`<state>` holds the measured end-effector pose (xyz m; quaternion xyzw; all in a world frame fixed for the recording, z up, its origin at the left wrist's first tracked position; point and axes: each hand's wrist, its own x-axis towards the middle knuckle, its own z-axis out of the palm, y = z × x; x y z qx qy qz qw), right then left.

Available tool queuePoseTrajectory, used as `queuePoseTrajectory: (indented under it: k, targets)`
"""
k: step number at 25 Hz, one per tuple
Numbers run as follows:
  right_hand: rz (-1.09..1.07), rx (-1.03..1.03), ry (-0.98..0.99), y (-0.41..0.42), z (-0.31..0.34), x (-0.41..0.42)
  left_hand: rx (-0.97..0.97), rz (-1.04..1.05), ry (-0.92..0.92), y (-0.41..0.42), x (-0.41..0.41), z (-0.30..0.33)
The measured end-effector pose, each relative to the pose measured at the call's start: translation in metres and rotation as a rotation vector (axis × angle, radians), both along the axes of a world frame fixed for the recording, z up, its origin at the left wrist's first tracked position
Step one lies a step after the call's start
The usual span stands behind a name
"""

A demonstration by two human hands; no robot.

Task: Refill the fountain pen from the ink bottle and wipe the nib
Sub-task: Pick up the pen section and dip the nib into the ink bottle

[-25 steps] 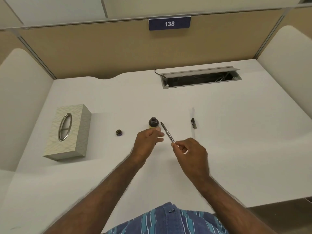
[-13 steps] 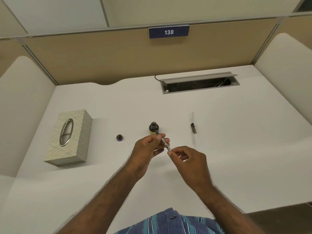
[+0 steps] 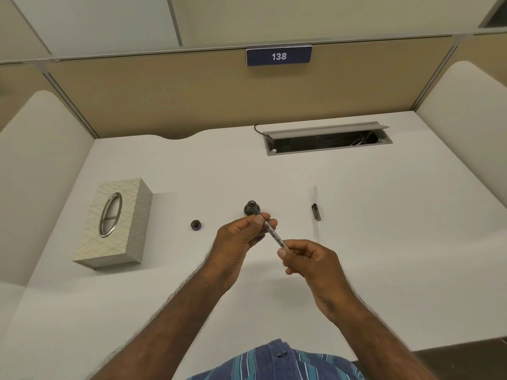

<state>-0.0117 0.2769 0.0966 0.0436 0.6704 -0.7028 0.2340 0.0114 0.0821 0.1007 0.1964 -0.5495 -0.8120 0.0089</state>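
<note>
Pen: I see the slim clear-barrelled fountain pen [image 3: 274, 233] slanting between both hands, front end at the mouth of the small dark glass ink bottle [image 3: 251, 208].
Left hand: my left hand [image 3: 241, 237] pinches the pen's front part, thumb and fingers curled on it, just this side of the bottle.
Right hand: right hand [image 3: 307, 259] pinches the rear end; hands near, not touching.
Bottle cap: small dark round cap [image 3: 196, 224] left of left hand, apart.
Pen cap: dark pen cap [image 3: 316, 212] beyond right hand, apart.
Tissue box: pale patterned tissue box [image 3: 116, 223] far left.
Room: bare white desk [image 3: 384, 242] right of right hand to the edge.
</note>
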Motion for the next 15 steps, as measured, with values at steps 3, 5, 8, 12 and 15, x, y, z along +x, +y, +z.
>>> queuePoseTrajectory:
  k: [3,5,8,12,15]
  targets:
    - [0.040,-0.116,-0.082,-0.0001,0.0016,0.0002,0.006,-0.004,0.019,-0.0008,-0.0002,0.0025]
    - [0.079,-0.192,-0.165,0.0002,0.0035,0.0011,0.007,-0.004,0.023,-0.0023,-0.0003,0.0034]
    - [0.055,-0.217,-0.159,0.0013,0.0017,0.0022,0.010,-0.016,0.028,-0.0023,0.0000,0.0039]
    - [0.014,-0.251,-0.178,0.0026,0.0005,-0.0009,0.020,-0.021,0.009,0.0015,0.0015,0.0027]
    - [0.061,-0.268,-0.251,0.0058,0.0007,-0.0016,0.018,-0.030,0.015,0.0032,0.0014,0.0037]
